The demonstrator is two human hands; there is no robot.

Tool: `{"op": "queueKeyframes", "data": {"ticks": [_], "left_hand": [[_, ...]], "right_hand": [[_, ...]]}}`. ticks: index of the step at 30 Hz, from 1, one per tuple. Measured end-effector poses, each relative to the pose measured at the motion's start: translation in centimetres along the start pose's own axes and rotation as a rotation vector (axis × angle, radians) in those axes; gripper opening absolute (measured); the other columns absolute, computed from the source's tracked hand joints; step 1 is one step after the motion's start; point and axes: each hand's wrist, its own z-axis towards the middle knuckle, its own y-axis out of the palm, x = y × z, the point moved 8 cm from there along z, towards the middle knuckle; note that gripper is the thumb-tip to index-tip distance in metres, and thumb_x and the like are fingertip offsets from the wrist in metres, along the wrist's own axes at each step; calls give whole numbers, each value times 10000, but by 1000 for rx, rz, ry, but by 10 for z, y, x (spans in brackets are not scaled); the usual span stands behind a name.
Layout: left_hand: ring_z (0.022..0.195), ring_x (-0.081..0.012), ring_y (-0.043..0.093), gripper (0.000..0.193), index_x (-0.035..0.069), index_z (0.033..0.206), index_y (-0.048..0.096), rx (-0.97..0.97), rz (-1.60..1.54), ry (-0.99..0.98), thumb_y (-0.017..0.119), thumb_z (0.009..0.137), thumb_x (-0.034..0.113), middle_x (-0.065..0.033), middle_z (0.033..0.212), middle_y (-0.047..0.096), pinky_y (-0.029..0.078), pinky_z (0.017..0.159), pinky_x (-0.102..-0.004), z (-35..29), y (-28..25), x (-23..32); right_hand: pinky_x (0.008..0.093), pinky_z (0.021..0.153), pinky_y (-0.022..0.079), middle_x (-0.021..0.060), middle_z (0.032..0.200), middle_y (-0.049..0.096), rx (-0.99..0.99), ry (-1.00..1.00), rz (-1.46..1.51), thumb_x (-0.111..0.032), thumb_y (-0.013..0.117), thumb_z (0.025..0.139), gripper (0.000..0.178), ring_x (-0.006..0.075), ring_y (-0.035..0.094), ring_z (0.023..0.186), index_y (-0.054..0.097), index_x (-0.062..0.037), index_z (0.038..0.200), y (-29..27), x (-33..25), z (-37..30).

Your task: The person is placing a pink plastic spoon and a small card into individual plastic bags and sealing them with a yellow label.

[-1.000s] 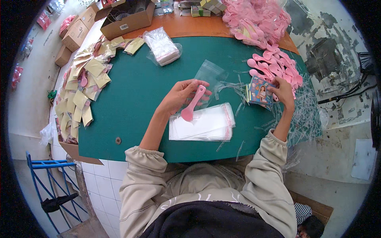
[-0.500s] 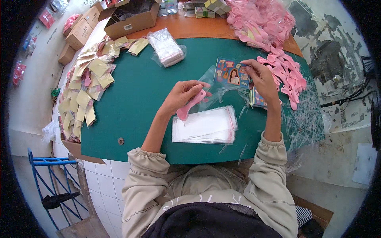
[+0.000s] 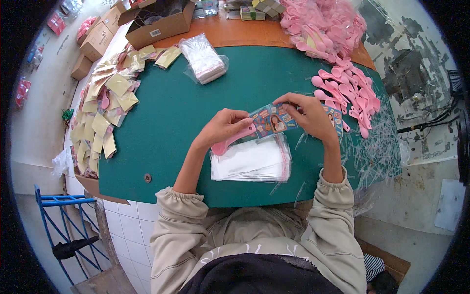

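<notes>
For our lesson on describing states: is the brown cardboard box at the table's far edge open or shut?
Open: the cardboard box shows dark contents through its uncovered top.

At the far edge of the bag stack (image 3: pixel 252 162), left hand (image 3: pixel 226 126) holds 1 pink spoon (image 3: pixel 222 147); right hand (image 3: pixel 312 117) holds 1 printed card (image 3: pixel 275 122).

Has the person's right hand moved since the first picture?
Yes: the right hand has moved left, away from the loose pink spoons.

The wall (image 3: pixel 423 54) is peeling, the floor (image 3: pixel 131 228) white-tiled
</notes>
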Motion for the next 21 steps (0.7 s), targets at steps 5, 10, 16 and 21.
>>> {"op": "queueKeyframes", "data": {"ticks": [5, 10, 16, 21], "left_hand": [[617, -43, 457, 242, -46, 903, 611, -37, 38, 18, 539, 862, 181, 3, 681, 555, 405, 550, -205, -1, -2, 1], [733, -35, 495, 258, -20, 1074, 564, -88, -67, 35, 540, 866, 131, 10, 799, 592, 423, 606, -192, -1, 11, 4], [750, -58, 547, 395, 29, 1220, 456, 53, 19, 72, 559, 846, 104, -66, 819, 644, 455, 674, -224, -2, 3, 20], [761, -91, 582, 435, 50, 1204, 472, 90, 182, -45, 612, 804, 147, -75, 808, 646, 465, 708, -239, -3, -18, 15]], "right_hand": [[274, 619, 461, 114, 766, 622, -48, 31, 126, -79, 539, 806, 152, 164, 592, 662, 600, -21, 933, 5, 9, -1], [272, 620, 468, 89, 741, 621, -63, 99, 291, -112, 586, 787, 159, 150, 587, 670, 603, -24, 918, 35, 17, 3], [246, 622, 457, 72, 721, 621, -158, 40, 364, -125, 616, 762, 188, 113, 567, 663, 623, -24, 921, 66, 33, 6], [236, 595, 433, 35, 703, 605, -180, 114, 506, -103, 614, 745, 146, 71, 522, 652, 635, 3, 842, 65, 52, 7]]}}
